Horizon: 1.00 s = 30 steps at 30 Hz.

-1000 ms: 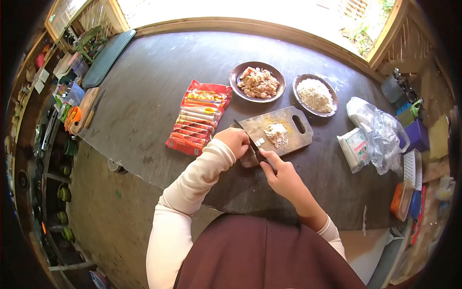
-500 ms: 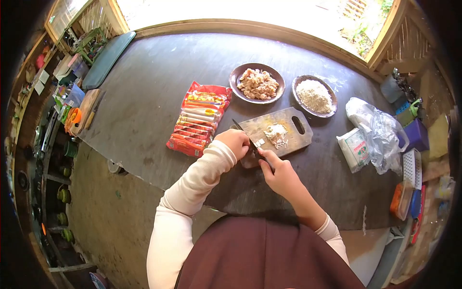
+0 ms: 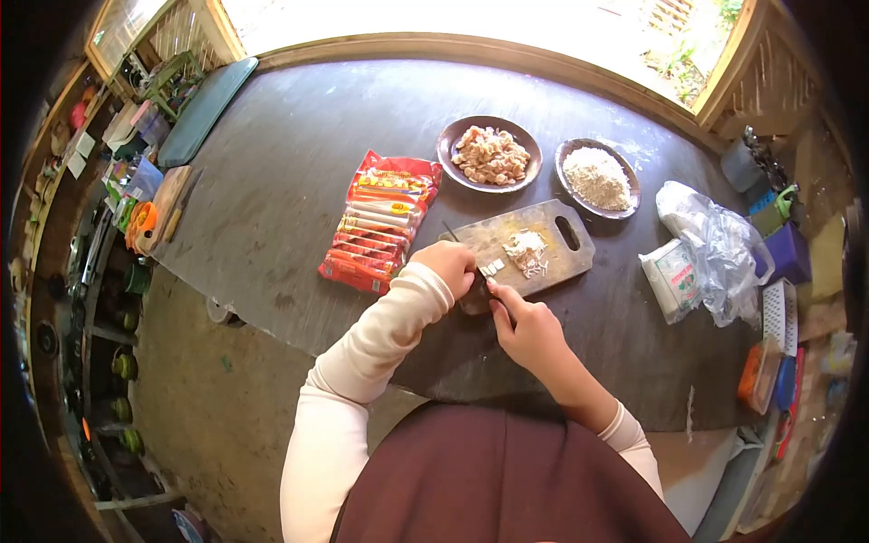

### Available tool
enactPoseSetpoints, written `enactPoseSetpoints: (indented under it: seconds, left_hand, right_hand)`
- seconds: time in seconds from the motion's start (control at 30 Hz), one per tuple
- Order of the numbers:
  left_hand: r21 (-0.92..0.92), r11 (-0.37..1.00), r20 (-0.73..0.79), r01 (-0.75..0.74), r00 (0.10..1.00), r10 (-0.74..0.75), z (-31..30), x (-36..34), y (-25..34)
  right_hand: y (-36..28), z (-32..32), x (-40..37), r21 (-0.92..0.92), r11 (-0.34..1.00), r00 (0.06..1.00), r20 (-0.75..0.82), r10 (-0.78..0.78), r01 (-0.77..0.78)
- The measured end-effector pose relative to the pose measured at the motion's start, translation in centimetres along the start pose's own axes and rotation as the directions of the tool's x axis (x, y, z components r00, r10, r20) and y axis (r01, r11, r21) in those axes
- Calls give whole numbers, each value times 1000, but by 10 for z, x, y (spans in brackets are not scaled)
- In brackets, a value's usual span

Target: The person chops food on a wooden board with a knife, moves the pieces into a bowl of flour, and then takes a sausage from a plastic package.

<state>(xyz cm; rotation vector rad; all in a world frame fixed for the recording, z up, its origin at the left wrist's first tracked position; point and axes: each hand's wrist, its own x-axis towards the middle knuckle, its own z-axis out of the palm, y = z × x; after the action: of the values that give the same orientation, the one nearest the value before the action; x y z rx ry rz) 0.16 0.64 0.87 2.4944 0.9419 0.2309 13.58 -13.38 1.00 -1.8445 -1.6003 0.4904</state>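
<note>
One dark round wooden table (image 3: pixel 299 136) carries everything. There is a wide stretch of bare top toward its far and left rim, and a narrower strip along the near edge by the body
Red plastic pack of sausages (image 3: pixel 380 222) lies flat left of the board, with a slim gap between them
Pale wooden cutting board with a handle slot (image 3: pixel 489 240) sits angled, slot end to the right, its near-left corner close to the table's near edge
Crumpled clear plastic bag (image 3: pixel 715 244) lies right of the board, apart from it, by the right rim
Two brown round bowls sit just beyond the board, close but not touching: one of tan fried pieces (image 3: pixel 444 149), one of white grated stuff (image 3: pixel 560 170)
Left hand (image 3: pixel 450 264) rests on the board's left end with fingers curled down; what they pin is hidden
Right hand (image 3: pixel 525 326) sits off the board's near edge, fingers closed round the handle of the dark-bladed knife (image 3: pixel 450 232). The blade runs up between both hands, tip past the left knuckles
Shredded white pile (image 3: pixel 527 249) lies mid-board, and a few pale cut pieces (image 3: pixel 491 268) lie just beside the blade
</note>
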Motion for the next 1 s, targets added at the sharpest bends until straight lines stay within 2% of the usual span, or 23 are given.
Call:
enactPoseSetpoints:
  seconds: [0.1, 0.17, 0.2, 0.27, 0.3, 0.4, 0.47, 0.5, 0.57, 0.7, 0.77, 0.8, 0.83, 0.87, 0.93, 1.0]
  left_hand:
    - [9, 1000, -10, -4, 1000, 4, -2, -1, 4]
    - [-1, 1000, 6, -11, 1000, 11, 0, 0, 2]
    - [1, 1000, 6, -12, 1000, 12, 0, -1, 2]
    - [3, 1000, -8, -25, 1000, 25, 0, -2, 3]
    - [2, 1000, -10, -21, 1000, 21, 1, -2, 3]
    - [9, 1000, -10, -25, 1000, 25, 2, -1, 0]
    - [24, 998, -33, -55, 998, 56, 3, -1, 0]
    - [22, 998, -29, -54, 998, 55, 3, -2, 0]
    - [20, 998, -49, -55, 997, 56, 3, -2, 0]
    - [55, 996, -39, -69, 997, 71, 3, -2, 1]
    - [20, 998, -39, -66, 997, 67, 2, -2, 2]
    - [22, 997, -39, -70, 997, 71, 1, -2, 2]
    - [19, 997, -35, -75, 997, 75, 1, -3, 3]
    - [16, 997, -29, -77, 997, 77, 2, -4, 2]
    - [30, 997, -28, -73, 997, 74, 1, -4, 4]
    - [43, 997, -33, -62, 997, 63, 1, -4, 4]
  right_hand:
    - [1, -4, 2, 31, 999, 1000, -4, -26, 26]
    - [0, -11, 3, 275, 961, 998, 54, 17, -32]
    - [-2, -16, 3, 275, 961, 998, 53, 17, -31]
    - [-9, -26, 0, 340, 884, 934, 268, 237, -322]
    - [-9, -29, -1, 338, 885, 933, 271, 235, -321]
    - [-10, -29, -6, 326, 905, 949, 246, 198, -273]
    - [-11, -26, -9, 158, 976, 979, 162, 128, -153]
    - [-10, -22, -10, 158, 975, 978, 164, 132, -158]
    - [-4, -11, -10, 34, 999, 998, 66, 16, -18]
    - [5, -2, -4, 73, 996, 999, 0, -49, 48]
    - [5, -7, -1, 269, 963, 999, 42, 10, -21]
    - [5, -11, 2, 269, 963, 999, 37, 10, -19]
    - [4, -16, 5, 405, 884, 968, 183, 171, -233]
    - [2, -19, 5, 496, 747, 889, 347, 297, -443]
    - [-1, -21, 3, 516, 730, 887, 355, 295, -449]
    - [-4, -20, -1, 484, 788, 915, 319, 248, -382]
